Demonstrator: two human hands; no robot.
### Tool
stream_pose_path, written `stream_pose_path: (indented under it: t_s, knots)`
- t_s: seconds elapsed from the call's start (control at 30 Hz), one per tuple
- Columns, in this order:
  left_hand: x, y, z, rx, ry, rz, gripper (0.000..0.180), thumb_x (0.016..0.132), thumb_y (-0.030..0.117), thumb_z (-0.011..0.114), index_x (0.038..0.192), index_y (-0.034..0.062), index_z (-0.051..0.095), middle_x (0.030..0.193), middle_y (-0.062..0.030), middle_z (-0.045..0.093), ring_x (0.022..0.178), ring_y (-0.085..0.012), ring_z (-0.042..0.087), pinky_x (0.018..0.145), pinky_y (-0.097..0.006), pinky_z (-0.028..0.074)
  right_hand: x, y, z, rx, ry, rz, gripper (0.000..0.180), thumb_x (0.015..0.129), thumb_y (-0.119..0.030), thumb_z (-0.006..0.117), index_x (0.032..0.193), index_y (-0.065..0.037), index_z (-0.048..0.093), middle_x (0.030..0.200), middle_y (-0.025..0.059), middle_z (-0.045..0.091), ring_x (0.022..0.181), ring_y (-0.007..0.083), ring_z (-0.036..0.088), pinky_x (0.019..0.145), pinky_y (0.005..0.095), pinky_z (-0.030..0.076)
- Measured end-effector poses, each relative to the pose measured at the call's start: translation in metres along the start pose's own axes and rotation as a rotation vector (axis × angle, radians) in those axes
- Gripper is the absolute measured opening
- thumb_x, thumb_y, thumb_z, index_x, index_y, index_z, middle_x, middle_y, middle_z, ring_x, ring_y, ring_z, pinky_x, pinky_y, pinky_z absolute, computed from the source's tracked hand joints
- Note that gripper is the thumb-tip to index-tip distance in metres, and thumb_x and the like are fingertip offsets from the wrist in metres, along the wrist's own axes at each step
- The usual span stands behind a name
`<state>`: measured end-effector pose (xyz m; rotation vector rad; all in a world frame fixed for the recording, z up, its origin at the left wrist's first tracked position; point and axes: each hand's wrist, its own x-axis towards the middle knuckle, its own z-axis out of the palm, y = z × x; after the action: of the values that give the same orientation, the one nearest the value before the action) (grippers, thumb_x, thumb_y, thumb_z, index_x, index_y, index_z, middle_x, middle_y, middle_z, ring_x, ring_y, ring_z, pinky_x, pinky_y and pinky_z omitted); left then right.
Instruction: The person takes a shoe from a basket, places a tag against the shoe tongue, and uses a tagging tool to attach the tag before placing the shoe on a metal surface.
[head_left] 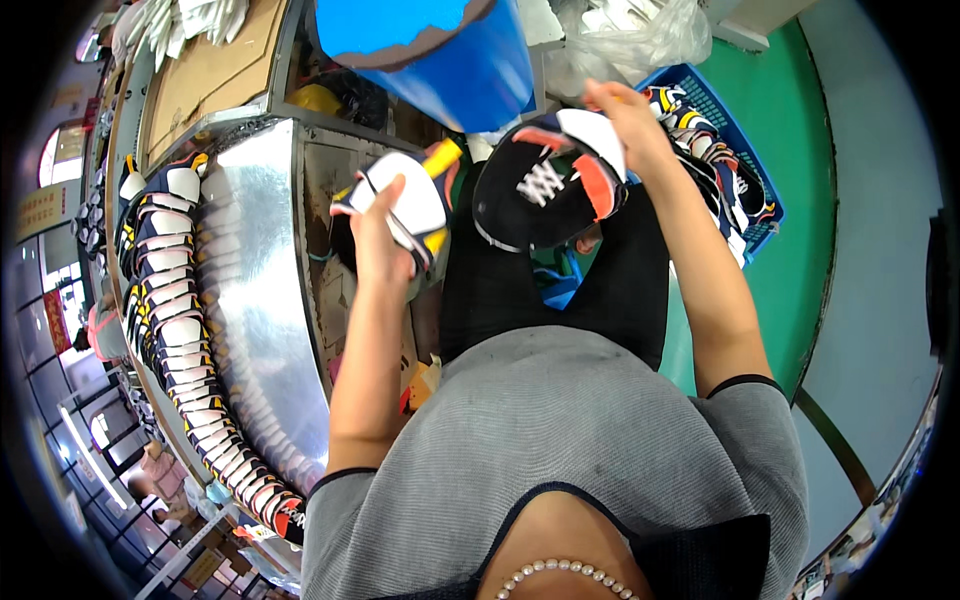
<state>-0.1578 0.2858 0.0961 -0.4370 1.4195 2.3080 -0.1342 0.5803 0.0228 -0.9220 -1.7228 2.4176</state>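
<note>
My left hand (378,245) is closed around a shoe upper (412,195) with a white toe and yellow and navy parts, held up left of my lap. My right hand (632,128) grips the edge of another shoe upper (540,195), black with white laces, a white end and a coral-pink lining. This second upper hangs over my thighs, tilted, apart from the first. Some fingers of each hand are hidden or slightly blurred.
At the far right a blue plastic basket (738,120) holds many shoe uppers. A long nested row of uppers (180,330) lines the metal table (250,250) on the left. Ahead stand a blue bucket (440,75) and a clear plastic bag (640,45).
</note>
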Motion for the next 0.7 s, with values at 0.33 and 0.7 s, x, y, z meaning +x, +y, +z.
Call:
stream_pose_path:
  t_s: [0.33,0.7]
  knots:
    - [-0.043,-0.040,0.039,0.826,-0.241,0.502,0.050,0.078,0.006,0.069,0.122,-0.0021,0.047,0.114,-0.0085,0.057,0.101,-0.0173,0.057,0.087,-0.032,0.046,-0.065,0.055,0.107,0.296,0.229,0.001,0.027,0.094,-0.029,0.057,0.080,-0.005,0.054,0.078,0.0013,0.054,0.072,0.0112,0.048,0.065,0.0260,0.040]
    - [0.013,-0.018,0.033,0.397,-0.103,0.317,0.040,0.074,-0.003,0.069,0.112,-0.0017,0.055,0.103,-0.0073,0.063,0.092,-0.0162,0.061,0.082,-0.029,0.048,-0.045,0.027,0.082,-0.062,-0.120,-0.267,0.023,0.082,-0.019,0.070,0.091,-0.002,0.056,0.078,0.0020,0.060,0.068,0.0070,0.053,0.055,0.0212,0.039]
